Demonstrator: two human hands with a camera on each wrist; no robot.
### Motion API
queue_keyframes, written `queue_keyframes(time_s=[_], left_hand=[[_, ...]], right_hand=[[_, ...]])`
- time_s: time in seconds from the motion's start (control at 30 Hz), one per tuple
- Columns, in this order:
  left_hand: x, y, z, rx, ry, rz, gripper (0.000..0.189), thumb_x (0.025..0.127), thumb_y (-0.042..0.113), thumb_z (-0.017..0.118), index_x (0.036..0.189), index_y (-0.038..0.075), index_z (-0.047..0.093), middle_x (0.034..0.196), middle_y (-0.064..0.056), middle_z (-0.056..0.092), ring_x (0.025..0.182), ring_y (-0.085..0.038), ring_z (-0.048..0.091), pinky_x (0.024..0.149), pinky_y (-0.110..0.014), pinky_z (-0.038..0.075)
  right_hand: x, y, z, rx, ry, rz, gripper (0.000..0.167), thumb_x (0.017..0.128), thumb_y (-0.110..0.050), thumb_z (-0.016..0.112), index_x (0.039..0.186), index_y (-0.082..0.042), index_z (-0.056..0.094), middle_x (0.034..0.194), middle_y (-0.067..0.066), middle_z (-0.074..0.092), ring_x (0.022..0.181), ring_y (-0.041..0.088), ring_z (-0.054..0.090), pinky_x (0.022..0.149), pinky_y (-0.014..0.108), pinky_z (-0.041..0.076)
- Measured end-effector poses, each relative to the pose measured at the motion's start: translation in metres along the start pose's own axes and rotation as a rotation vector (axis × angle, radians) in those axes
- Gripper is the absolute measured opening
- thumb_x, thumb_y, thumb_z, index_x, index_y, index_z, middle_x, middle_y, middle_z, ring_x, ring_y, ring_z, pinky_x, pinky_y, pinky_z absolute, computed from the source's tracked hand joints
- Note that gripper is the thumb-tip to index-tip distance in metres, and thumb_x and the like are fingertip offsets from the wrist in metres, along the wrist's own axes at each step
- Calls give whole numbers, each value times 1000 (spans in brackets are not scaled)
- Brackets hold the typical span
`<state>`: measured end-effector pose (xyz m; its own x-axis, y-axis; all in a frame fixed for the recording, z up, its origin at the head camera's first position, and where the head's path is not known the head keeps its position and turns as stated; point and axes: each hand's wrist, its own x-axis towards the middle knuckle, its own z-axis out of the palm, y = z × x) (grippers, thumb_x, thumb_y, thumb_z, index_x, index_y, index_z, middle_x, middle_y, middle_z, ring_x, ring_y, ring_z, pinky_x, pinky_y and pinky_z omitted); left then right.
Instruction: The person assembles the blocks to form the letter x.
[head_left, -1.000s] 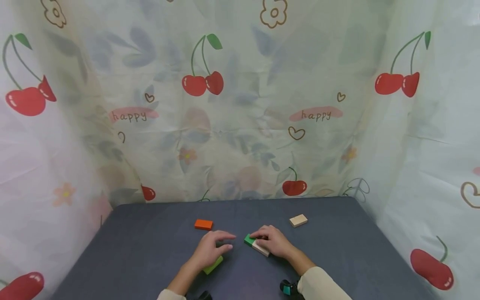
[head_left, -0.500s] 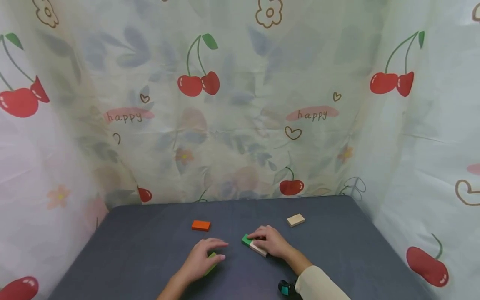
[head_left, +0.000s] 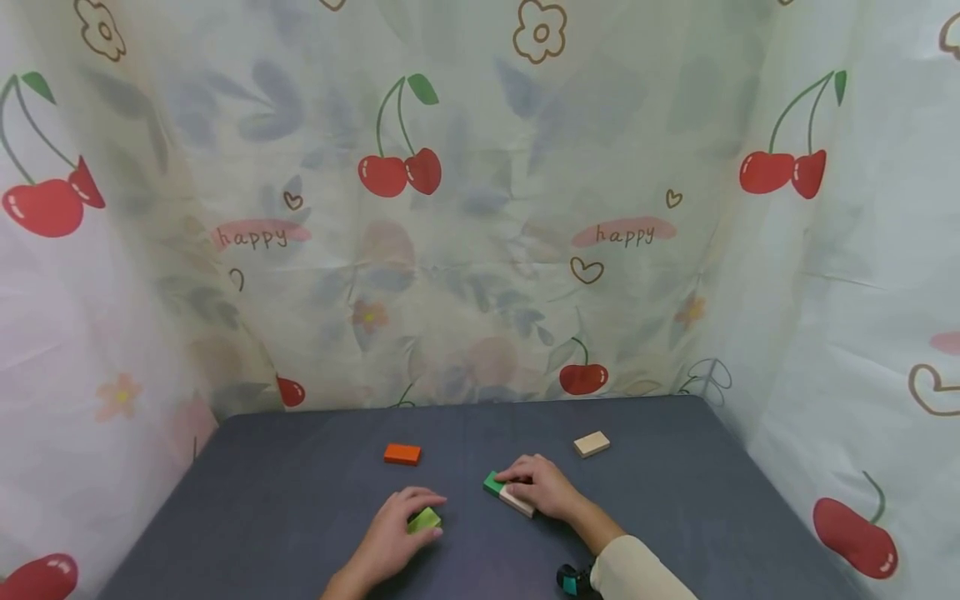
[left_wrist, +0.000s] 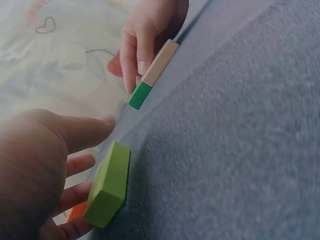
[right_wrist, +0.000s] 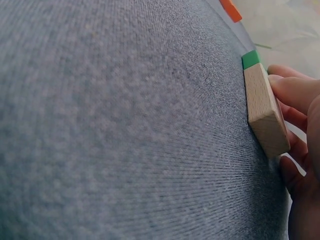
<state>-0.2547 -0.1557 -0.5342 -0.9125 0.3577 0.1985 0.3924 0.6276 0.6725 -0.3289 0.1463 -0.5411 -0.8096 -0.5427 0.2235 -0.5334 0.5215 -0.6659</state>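
My left hand (head_left: 390, 533) is spread around a lime green block (head_left: 425, 521) on the table. In the left wrist view its fingers lie behind the block (left_wrist: 109, 185), and the thumb stands apart above it. Farther right, a green block (head_left: 492, 482) and a natural wood block (head_left: 517, 500) lie end to end in one slanting row. My right hand (head_left: 551, 487) holds this row, fingertips by the green block and thumb at the wood block's upper edge. The right wrist view shows the wood block (right_wrist: 260, 95) lying flat, with curled fingers along its far side.
An orange block (head_left: 402, 454) lies toward the back left of the dark grey table (head_left: 300, 475). Another pale wood block (head_left: 592, 444) is at the back right. A printed curtain (head_left: 465, 250) hangs behind and along both sides.
My left hand has moved left and nearer to me, with its fingers now around the lime green block. The right hand stays on the green and wood blocks.
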Motion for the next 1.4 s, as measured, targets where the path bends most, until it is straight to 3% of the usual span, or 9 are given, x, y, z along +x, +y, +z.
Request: queue_keyframes(time_s=[0.37,0.63,1.4], left_hand=[[0,-4,-2,73,-66,-36,45,80,33,80,123,25,68,109,8,58,93,-15,52,76,-38,43],[0,-3,-4,100,-68,-28,46,79,30,81,123,24,68,104,9,56,89,-13,51,73,-36,44],[5,-2,-8,111,-168,-57,46,79,29,81,122,18,69,101,8,57,87,-14,51,72,-36,43]], right_hand=[[0,1,0,4,-5,8,22,94,-16,65,114,-18,75,100,-7,64,87,12,51,72,29,41],[1,1,-1,-20,-6,-1,22,94,-16,65,114,-18,75,99,-8,65,85,11,50,71,28,40],[2,3,0,-38,-5,-8,22,93,-16,66,114,-18,75,98,-8,65,86,12,52,72,28,40]])
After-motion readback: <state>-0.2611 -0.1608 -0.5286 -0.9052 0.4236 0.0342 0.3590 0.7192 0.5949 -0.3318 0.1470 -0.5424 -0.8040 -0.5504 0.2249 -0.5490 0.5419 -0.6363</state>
